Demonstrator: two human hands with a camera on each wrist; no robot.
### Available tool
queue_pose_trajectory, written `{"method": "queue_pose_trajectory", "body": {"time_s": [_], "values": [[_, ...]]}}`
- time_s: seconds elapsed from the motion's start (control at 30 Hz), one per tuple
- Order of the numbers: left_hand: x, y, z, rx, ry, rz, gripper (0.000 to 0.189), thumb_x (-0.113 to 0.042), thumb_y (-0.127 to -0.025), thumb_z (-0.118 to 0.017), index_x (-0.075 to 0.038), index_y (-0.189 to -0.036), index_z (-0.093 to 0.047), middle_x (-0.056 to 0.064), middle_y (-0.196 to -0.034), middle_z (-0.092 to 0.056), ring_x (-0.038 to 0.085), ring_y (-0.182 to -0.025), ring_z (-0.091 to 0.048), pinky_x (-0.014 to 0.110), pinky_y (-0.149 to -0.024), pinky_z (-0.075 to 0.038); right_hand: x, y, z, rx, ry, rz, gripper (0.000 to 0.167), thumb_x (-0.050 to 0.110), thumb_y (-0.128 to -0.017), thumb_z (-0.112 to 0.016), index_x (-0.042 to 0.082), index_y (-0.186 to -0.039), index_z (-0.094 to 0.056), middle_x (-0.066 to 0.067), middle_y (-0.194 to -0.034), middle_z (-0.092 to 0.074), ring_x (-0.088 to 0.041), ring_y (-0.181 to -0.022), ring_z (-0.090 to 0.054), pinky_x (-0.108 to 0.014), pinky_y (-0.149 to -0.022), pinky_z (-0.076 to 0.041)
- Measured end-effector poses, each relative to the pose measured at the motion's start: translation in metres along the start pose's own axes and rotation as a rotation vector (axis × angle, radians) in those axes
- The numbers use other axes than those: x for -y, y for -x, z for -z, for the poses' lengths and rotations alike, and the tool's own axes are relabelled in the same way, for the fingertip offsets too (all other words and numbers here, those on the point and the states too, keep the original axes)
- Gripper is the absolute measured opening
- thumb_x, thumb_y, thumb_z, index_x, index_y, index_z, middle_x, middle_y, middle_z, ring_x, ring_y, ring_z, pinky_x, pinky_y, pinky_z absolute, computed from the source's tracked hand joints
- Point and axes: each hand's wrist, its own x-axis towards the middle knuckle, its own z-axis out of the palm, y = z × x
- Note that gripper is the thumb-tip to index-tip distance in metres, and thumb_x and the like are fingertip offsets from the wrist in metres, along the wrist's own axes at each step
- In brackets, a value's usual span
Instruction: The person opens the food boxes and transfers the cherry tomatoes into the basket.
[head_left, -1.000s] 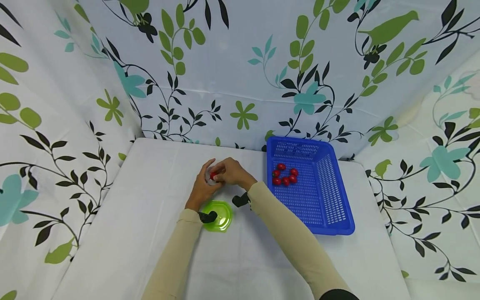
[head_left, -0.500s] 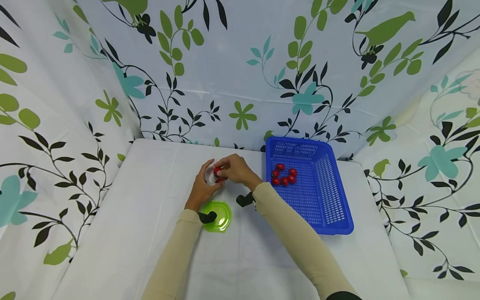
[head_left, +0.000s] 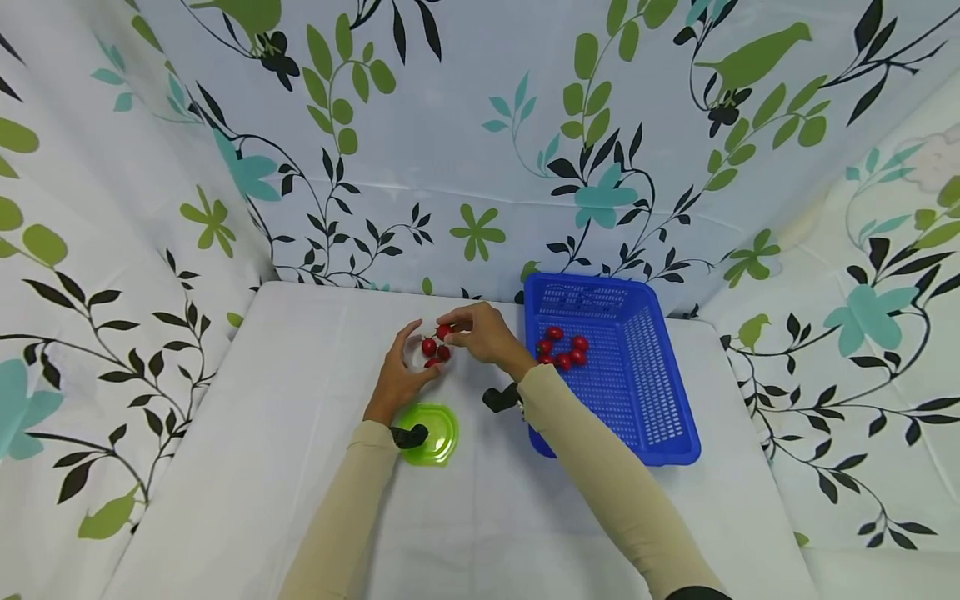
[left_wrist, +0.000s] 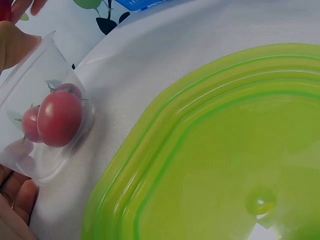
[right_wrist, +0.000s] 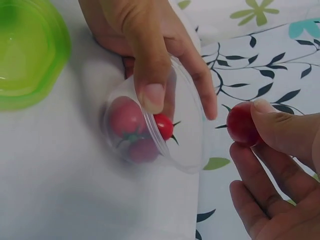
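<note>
My left hand (head_left: pixel 395 379) holds a small clear plastic tub (right_wrist: pixel 187 152), its thumb over the rim and fingers round the far side. Three red cherry tomatoes (left_wrist: pixel 60 119) with green stem tops lie inside the tub. Just outside the rim, my right hand (head_left: pixel 483 335) pinches another cherry tomato (right_wrist: pixel 242 124) between thumb and fingertips. In the head view this tomato is partly covered by the fingers. A translucent green lid (left_wrist: pixel 215 165) lies flat on the table near my left wrist.
A blue perforated plastic basket (head_left: pixel 637 292) stands to the right, with several cherry tomatoes (head_left: pixel 577 357) at its left side. My right forearm crosses its near left corner. A leaf-patterned curtain (head_left: pixel 480 150) hangs behind the white-covered table (head_left: pixel 300 358).
My right hand has drawn back rightward from over the tub, with a cherry tomato in its fingertips. The tomatoes inside show more plainly. My left hand still holds the tub.
</note>
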Motion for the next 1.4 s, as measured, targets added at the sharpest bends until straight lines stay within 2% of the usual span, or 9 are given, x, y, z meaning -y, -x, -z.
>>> {"method": "queue_pose_trajectory", "body": {"time_s": [0.2,0.47,0.8,1.07,1.2,1.4], "values": [[0.000,0.000,0.001,-0.004,-0.001,-0.009,0.093,-0.026,-0.090,-0.086,-0.031,-0.166,-0.032,0.013,-0.172,-0.035,0.034,-0.164,-0.024,0.069,-0.131,-0.015,0.002,0.005,0.010,-0.016,-0.034,-0.032,0.032,0.008,-0.098,-0.075,0.014,-0.130,-0.077,-0.005,-0.129,-0.076,-0.024,-0.125,-0.070,-0.040,-0.110,-0.056],[0.002,0.000,0.000,-0.006,0.004,0.014,0.096,-0.027,-0.089,-0.087,-0.029,-0.167,-0.031,0.014,-0.172,-0.034,0.035,-0.163,-0.024,0.068,-0.130,-0.017,0.000,0.012,0.025,-0.043,-0.058,0.009,0.033,0.007,-0.099,-0.074,0.012,-0.131,-0.076,-0.008,-0.128,-0.077,-0.027,-0.126,-0.070,-0.042,-0.110,-0.057],[0.002,0.001,-0.001,-0.006,0.007,0.013,0.094,-0.025,-0.090,-0.086,-0.029,-0.166,-0.032,0.012,-0.171,-0.035,0.034,-0.163,-0.026,0.067,-0.131,-0.018,-0.003,0.024,0.046,-0.083,-0.055,0.015,0.033,0.006,-0.099,-0.073,0.015,-0.131,-0.077,-0.008,-0.132,-0.075,-0.027,-0.130,-0.069,-0.044,-0.110,-0.056],[0.003,0.001,0.001,-0.010,0.006,0.008,0.095,-0.027,-0.089,-0.087,-0.029,-0.166,-0.032,0.014,-0.171,-0.035,0.035,-0.163,-0.025,0.066,-0.131,-0.019,-0.008,0.034,0.059,-0.121,-0.051,0.022,0.033,0.004,-0.099,-0.073,0.013,-0.130,-0.077,-0.008,-0.136,-0.074,-0.029,-0.131,-0.068,-0.046,-0.110,-0.057],[0.003,0.002,0.001,-0.008,0.006,0.002,0.093,-0.026,-0.089,-0.086,-0.029,-0.166,-0.033,0.015,-0.171,-0.036,0.036,-0.163,-0.025,0.066,-0.131,-0.019,-0.011,0.039,0.066,-0.150,-0.050,0.003,0.031,0.006,-0.100,-0.073,0.016,-0.129,-0.078,-0.006,-0.133,-0.075,-0.028,-0.129,-0.069,-0.046,-0.109,-0.057],[0.003,0.002,0.001,0.005,-0.007,0.009,0.093,-0.029,-0.091,-0.085,-0.029,-0.167,-0.032,0.016,-0.170,-0.037,0.038,-0.163,-0.024,0.067,-0.130,-0.019,-0.026,0.047,0.078,-0.211,-0.114,-0.014,0.031,0.008,-0.101,-0.071,0.016,-0.131,-0.077,-0.006,-0.132,-0.075,-0.026,-0.125,-0.070,-0.047,-0.110,-0.056]]}}
